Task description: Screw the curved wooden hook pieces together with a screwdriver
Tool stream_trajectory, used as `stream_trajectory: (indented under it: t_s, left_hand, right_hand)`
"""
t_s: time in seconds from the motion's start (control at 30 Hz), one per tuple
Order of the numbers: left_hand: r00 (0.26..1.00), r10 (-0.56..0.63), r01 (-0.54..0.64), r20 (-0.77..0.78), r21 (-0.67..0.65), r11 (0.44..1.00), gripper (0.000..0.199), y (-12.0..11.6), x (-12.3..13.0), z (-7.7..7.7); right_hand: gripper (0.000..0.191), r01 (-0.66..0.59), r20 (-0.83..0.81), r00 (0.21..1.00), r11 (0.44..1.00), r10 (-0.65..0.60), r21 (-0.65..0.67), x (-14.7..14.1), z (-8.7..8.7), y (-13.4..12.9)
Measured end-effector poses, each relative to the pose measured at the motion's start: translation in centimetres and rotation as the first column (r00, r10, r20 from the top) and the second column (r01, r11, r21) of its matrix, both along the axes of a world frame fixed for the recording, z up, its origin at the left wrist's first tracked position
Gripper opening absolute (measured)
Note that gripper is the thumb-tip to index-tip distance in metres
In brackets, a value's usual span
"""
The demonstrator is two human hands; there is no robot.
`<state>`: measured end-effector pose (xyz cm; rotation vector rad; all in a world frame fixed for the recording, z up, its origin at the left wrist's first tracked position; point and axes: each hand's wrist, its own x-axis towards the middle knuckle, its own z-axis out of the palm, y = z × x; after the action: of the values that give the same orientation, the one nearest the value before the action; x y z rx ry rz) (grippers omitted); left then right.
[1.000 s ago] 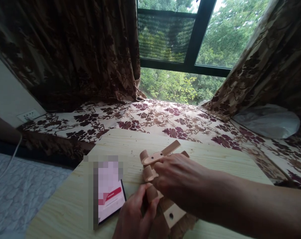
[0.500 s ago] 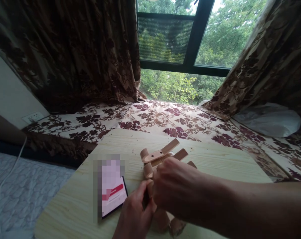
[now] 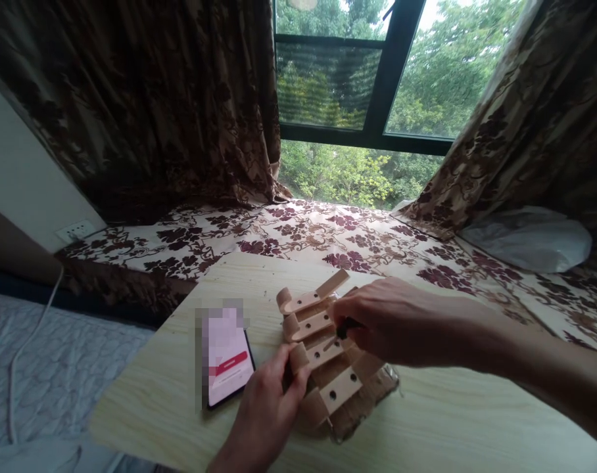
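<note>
Several tan strips (image 3: 311, 326) with curled left ends lie side by side on a brown block (image 3: 365, 407) on the table. Each visible strip carries dark round holes or screw heads; I cannot tell which. My left hand (image 3: 269, 394) is closed, thumb and fingers pinching the curled end of a middle strip (image 3: 300, 358). Above the right part of the strips, my right hand (image 3: 372, 318) grips a small dark-handled screwdriver (image 3: 345, 327). Its thin tip points down-left, near a hole in that same middle strip. My right hand hides some of the strips' far ends.
A phone (image 3: 229, 364) with a lit screen lies left of my left hand on the pale wooden table (image 3: 155, 387). Beyond the table is a flower-patterned window seat (image 3: 303, 230). A white plastic bag (image 3: 530, 240) sits on it at the right.
My right hand has moved right and up off the middle strip, uncovering its holes and the screwdriver. My left hand keeps its pinch. The view has shifted slightly.
</note>
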<state>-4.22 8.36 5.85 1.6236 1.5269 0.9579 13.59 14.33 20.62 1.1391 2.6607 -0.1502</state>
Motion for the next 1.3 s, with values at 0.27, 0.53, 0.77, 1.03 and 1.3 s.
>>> stream_trajectory:
  t_s: [0.27,0.53,0.77,1.03,1.3]
  left_hand:
    - [0.988,-0.141,0.148,0.063,-0.108,0.983,0.027,0.6,-0.5,0.9]
    - [0.954,-0.108,0.166,0.281,-0.19,0.968,0.043,0.2,-0.8,0.8]
    - [0.969,-0.118,0.166,0.218,-0.216,0.962,0.041,0.3,-0.3,1.2]
    - [0.991,-0.043,0.067,0.128,-0.184,0.981,0.045,0.2,0.1,0.6]
    - [0.993,-0.073,0.092,0.089,-0.232,0.968,0.043,0.6,-0.3,-0.1]
  right_hand:
    - [0.016,-0.064,0.052,0.997,0.997,0.061,0.052,1.7,-0.3,-1.5]
    - [0.015,-0.074,0.042,0.997,0.995,0.072,0.066,1.5,-0.6,-1.2]
    - [0.019,-0.21,-0.032,0.977,0.977,0.209,-0.037,1.0,0.1,0.0]
    - [0.018,-0.272,0.033,0.961,0.958,0.276,-0.087,0.0,1.1,0.6]
    - [0.018,-0.304,-0.001,0.953,0.952,0.304,-0.037,-0.1,-0.6,1.2]
